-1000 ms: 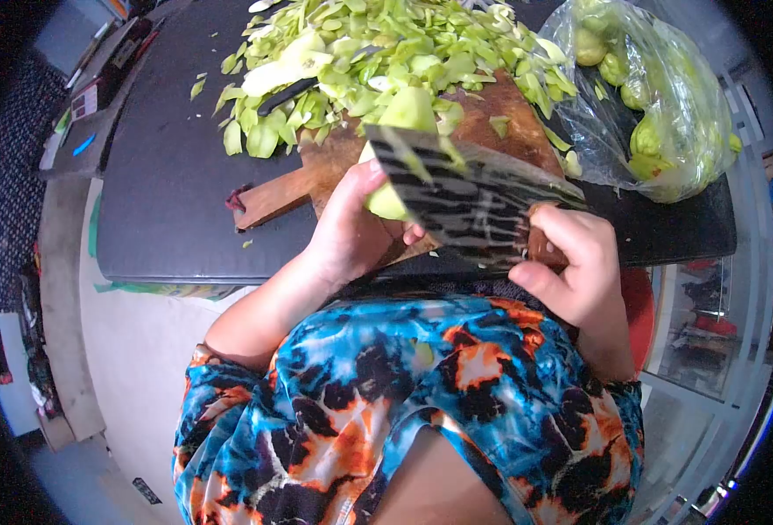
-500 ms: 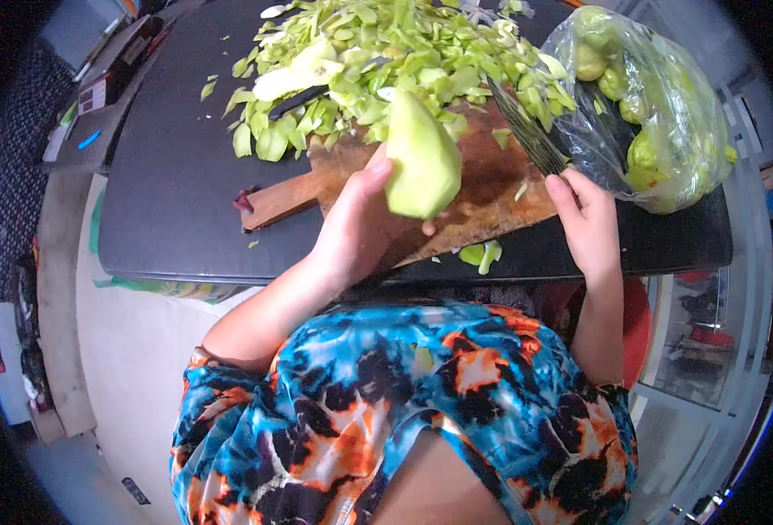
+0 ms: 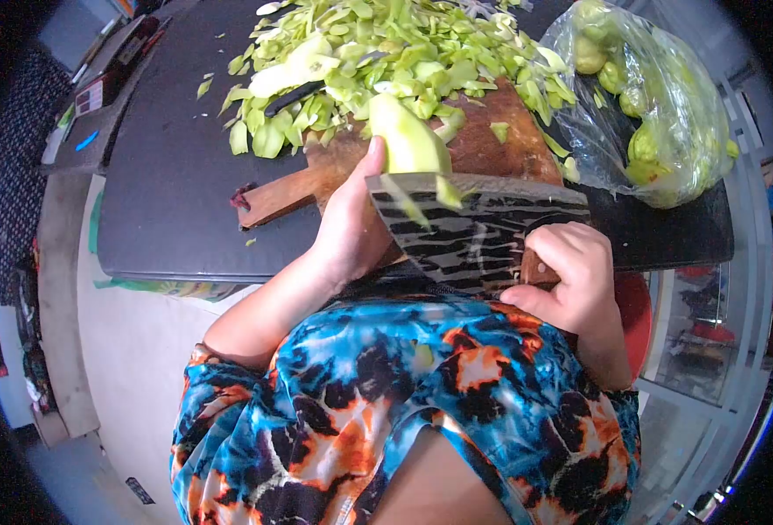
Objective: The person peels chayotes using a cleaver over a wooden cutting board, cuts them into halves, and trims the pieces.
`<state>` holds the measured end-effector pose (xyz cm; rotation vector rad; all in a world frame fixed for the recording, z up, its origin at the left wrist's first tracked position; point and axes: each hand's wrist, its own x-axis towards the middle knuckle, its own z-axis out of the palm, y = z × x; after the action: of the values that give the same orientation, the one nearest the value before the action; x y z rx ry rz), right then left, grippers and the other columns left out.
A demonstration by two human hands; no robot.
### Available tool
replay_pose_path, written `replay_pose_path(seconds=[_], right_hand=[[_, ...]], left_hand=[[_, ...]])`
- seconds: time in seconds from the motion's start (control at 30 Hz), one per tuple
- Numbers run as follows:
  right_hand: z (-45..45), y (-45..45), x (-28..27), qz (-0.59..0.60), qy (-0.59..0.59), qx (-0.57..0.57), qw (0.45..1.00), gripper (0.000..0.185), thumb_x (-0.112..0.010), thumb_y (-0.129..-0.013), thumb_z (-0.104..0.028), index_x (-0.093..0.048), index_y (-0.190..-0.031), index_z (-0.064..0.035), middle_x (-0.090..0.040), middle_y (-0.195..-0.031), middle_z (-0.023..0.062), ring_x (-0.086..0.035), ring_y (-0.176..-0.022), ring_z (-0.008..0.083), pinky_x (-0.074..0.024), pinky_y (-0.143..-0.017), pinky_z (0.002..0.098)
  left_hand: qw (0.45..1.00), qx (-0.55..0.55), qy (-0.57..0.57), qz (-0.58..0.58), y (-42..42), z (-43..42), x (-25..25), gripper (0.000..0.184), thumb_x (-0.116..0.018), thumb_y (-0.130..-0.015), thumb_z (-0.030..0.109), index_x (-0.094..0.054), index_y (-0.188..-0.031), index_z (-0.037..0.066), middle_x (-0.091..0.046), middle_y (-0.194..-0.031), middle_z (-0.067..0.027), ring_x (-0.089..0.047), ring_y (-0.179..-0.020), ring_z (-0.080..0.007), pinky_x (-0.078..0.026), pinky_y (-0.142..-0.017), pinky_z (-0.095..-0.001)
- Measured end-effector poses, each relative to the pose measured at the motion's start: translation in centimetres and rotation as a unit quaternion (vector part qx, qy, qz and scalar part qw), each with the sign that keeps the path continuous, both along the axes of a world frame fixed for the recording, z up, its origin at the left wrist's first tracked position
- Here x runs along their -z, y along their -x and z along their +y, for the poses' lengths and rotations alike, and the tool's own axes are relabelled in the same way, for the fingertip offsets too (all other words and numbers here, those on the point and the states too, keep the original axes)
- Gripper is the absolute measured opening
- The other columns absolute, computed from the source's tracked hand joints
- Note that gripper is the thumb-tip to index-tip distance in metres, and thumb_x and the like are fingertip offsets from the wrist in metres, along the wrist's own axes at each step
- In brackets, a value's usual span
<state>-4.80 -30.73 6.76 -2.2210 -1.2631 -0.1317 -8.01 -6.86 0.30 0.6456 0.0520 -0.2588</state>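
Observation:
A pale green peeled vegetable (image 3: 408, 140) is held in my left hand (image 3: 351, 219), thumb along its left side, the other fingers hidden. My right hand (image 3: 570, 271) is wrapped round the wooden handle of a broad cleaver (image 3: 483, 223). Its dark, streaked blade lies across the near end of the vegetable, with bits of peel stuck on it. Whether the edge touches the flesh is hard to tell. Beneath is a wooden cutting board (image 3: 273, 199) with its handle toward the left. A large heap of green peelings (image 3: 378, 52) covers the far part of the board.
At the right of the black table (image 3: 168, 192), a clear plastic bag (image 3: 684, 114) holds several green vegetables. A black-handled tool (image 3: 295, 98) lies among the peelings. The table's near edge runs just in front of my body.
Half a second ago the cleaver pointed away at the right; now its blade is back across the vegetable's near end. The vegetable has tilted, and loose peel by the near edge is now hidden.

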Motion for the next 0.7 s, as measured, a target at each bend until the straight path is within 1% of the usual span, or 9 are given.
replay_pose_path(seconds=[0.17,0.3,0.33,0.43,0.47,0.57,0.6,0.63,0.7], right_hand=[[0.4,0.3,0.0,-0.061,0.039,0.013,0.997,0.047,-0.076,-0.067,-0.048,-0.048,-0.065,-0.0099,-0.053,-0.058,0.0067,-0.056,-0.055,0.0280,-0.0435,-0.051,0.0374],[0.8,0.4,0.0,-0.094,0.050,0.033,0.994,0.047,-0.075,-0.068,-0.049,-0.048,-0.066,-0.0100,-0.052,-0.059,0.0063,-0.056,-0.055,0.0280,-0.0433,-0.051,0.0374],[0.8,0.3,0.0,-0.096,0.056,0.038,0.993,0.047,-0.074,-0.069,-0.049,-0.049,-0.066,-0.0101,-0.052,-0.059,0.0063,-0.056,-0.055,0.0280,-0.0435,-0.051,0.0374],[0.9,-0.1,0.3,-0.102,0.060,0.055,0.991,0.046,-0.074,-0.069,-0.049,-0.049,-0.067,-0.0101,-0.053,-0.060,0.0065,-0.057,-0.056,0.0281,-0.0441,-0.052,0.0373],[0.9,-0.5,0.4,-0.104,0.051,0.061,0.991,0.046,-0.074,-0.070,-0.049,-0.049,-0.067,-0.0101,-0.053,-0.060,0.0065,-0.057,-0.057,0.0281,-0.0444,-0.052,0.0373],[1.2,-0.6,0.6,-0.108,0.052,0.093,0.988,0.045,-0.075,-0.070,-0.047,-0.050,-0.067,-0.0099,-0.055,-0.061,0.0065,-0.058,-0.058,0.0277,-0.0457,-0.053,0.0373],[1.5,-0.5,0.5,-0.116,0.050,0.101,0.987,0.045,-0.075,-0.070,-0.047,-0.050,-0.067,-0.0099,-0.055,-0.061,0.0066,-0.058,-0.058,0.0277,-0.0455,-0.053,0.0373],[1.6,-0.5,0.5,-0.124,0.048,0.110,0.985,0.044,-0.075,-0.071,-0.046,-0.050,-0.066,-0.0099,-0.056,-0.061,0.0067,-0.058,-0.057,0.0276,-0.0454,-0.052,0.0373],[1.7,-1.5,0.8,-0.035,0.002,0.192,0.981,0.039,-0.076,-0.074,-0.035,-0.051,-0.071,-0.0044,-0.048,-0.057,0.0091,-0.049,-0.049,0.0239,-0.0374,-0.048,0.0341]], left_hand=[[0.998,-0.039,-0.055,-0.008,0.3,-0.2,-0.3,0.068,-0.043,-0.093,0.054,-0.031,-0.140,0.007,-0.050,-0.129,-0.0122,-0.051,-0.113,-0.0231,-0.042,-0.096,-0.0401],[0.999,-0.031,0.029,-0.005,0.4,-0.4,-0.7,0.060,-0.036,-0.098,0.048,-0.030,-0.141,0.006,-0.050,-0.130,-0.0114,-0.051,-0.114,-0.0225,-0.042,-0.097,-0.0406],[0.999,-0.031,0.025,-0.030,0.3,-0.2,-0.2,0.057,-0.034,-0.099,0.045,-0.030,-0.141,0.007,-0.049,-0.132,-0.0113,-0.051,-0.115,-0.0232,-0.041,-0.099,-0.0416],[0.997,-0.077,-0.027,-0.014,0.2,-0.5,-0.1,0.055,-0.035,-0.099,0.046,-0.033,-0.140,0.009,-0.051,-0.129,-0.0110,-0.052,-0.115,-0.0238,-0.042,-0.099,-0.0422],[0.995,-0.093,-0.027,0.007,0.0,-0.5,0.4,0.052,-0.035,-0.099,0.047,-0.037,-0.136,0.010,-0.054,-0.125,-0.0096,-0.056,-0.109,-0.0226,-0.046,-0.091,-0.0397],[0.996,-0.082,-0.014,0.006,-0.3,-0.5,-0.2,0.049,-0.036,-0.099,0.046,-0.041,-0.133,0.011,-0.057,-0.120,-0.0075,-0.058,-0.104,-0.0206,-0.049,-0.081,-0.0368],[0.994,-0.103,-0.026,0.027,-0.4,-0.8,-0.8,0.048,-0.038,-0.098,0.046,-0.043,-0.129,0.010,-0.059,-0.113,-0.0068,-0.061,-0.092,-0.0181,-0.050,-0.070,-0.0326],[0.995,-0.088,-0.048,-0.003,-0.3,-0.6,-0.5,0.048,-0.038,-0.098,0.046,-0.044,-0.128,0.009,-0.060,-0.110,-0.0068,-0.061,-0.088,-0.0172,-0.050,-0.069,-0.0318],[0.992,-0.056,-0.093,-0.060,0.0,-0.2,0.3,0.049,-0.039,-0.098,0.047,-0.045,-0.126,0.008,-0.060,-0.103,-0.0069,-0.061,-0.081,-0.0155,-0.049,-0.065,-0.0303]])
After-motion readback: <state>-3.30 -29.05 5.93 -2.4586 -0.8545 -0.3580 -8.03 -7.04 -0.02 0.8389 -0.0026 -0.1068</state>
